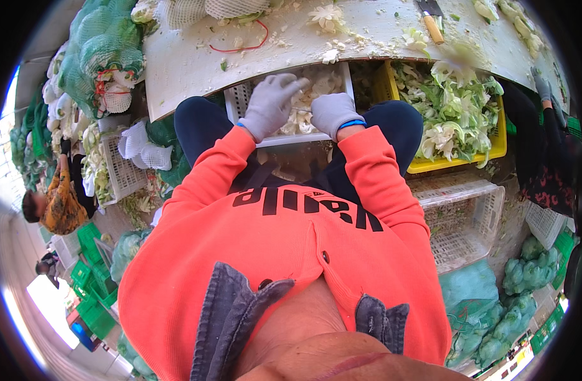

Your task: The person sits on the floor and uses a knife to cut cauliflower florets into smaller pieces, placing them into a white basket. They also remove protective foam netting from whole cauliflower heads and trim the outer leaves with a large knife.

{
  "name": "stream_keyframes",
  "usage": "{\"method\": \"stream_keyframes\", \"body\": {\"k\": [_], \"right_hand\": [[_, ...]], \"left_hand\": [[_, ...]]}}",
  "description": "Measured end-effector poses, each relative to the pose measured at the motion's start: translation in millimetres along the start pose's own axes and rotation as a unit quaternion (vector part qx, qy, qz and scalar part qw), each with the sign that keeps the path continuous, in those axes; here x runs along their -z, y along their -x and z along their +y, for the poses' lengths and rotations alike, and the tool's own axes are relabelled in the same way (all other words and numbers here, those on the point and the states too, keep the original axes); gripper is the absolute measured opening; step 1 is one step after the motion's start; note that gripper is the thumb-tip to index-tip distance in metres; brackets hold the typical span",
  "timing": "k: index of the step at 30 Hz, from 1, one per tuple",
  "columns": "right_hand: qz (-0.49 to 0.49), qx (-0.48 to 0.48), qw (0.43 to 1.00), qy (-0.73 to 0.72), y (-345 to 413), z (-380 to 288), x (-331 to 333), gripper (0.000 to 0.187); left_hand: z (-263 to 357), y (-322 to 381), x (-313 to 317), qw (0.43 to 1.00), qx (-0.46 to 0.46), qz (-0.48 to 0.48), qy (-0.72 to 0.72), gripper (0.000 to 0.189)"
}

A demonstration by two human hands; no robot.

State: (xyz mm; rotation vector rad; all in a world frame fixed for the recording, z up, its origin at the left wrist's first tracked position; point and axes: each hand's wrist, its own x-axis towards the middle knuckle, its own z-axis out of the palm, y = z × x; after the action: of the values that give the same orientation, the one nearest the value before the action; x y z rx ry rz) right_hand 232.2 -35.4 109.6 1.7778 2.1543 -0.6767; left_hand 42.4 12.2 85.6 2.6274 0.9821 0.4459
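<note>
My left hand [274, 105], in a pale grey glove, is over the left part of a white plastic crate [291, 140], its fingers stretched towards cut cauliflower florets [322, 81]. Its palm side is hidden, so whether it holds a piece cannot be told. My right hand [334, 114], gloved alike and with a blue band at the wrist, is closed at the crate's right side. A thin metal blade [301, 110], probably a knife's, sticks out of this fist towards my left hand; the fist hides its handle. The crate stands between my knees, partly under the table edge.
The white table [191, 66] bears scraps, a red string [241, 49] and a wooden-handled cleaver [433, 28]. A yellow crate of leaves [458, 164] and an empty-looking clear crate [462, 228] stand right. Netted cauliflowers [107, 57] are left. People work at both sides.
</note>
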Motion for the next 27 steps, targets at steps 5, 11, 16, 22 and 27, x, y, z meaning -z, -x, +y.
{"method": "stream_keyframes", "body": {"k": [5, 11, 16, 22, 27], "right_hand": [[0.018, -0.042, 0.999, 0.007, 19, 20, 15, 0.021], [0.376, -0.127, 0.877, -0.271, 41, 54, 47, 0.036], [0.488, -0.138, 0.699, -0.504, 29, 76, 47, 0.023], [0.548, -0.083, 0.614, -0.562, 11, 93, 34, 0.018], [0.590, -0.119, 0.607, -0.519, 0, 95, 44, 0.023]], "left_hand": [[-6, -10, 11, 0.893, 0.061, -0.391, -0.213, 0.033], [-26, -99, -19, 0.984, 0.104, 0.145, 0.011, 0.071], [1, -214, -113, 0.966, 0.202, 0.156, 0.034, 0.082], [115, -267, -188, 0.991, 0.024, 0.117, 0.055, 0.065], [107, -245, -157, 0.969, -0.135, -0.001, 0.205, 0.042]]}}
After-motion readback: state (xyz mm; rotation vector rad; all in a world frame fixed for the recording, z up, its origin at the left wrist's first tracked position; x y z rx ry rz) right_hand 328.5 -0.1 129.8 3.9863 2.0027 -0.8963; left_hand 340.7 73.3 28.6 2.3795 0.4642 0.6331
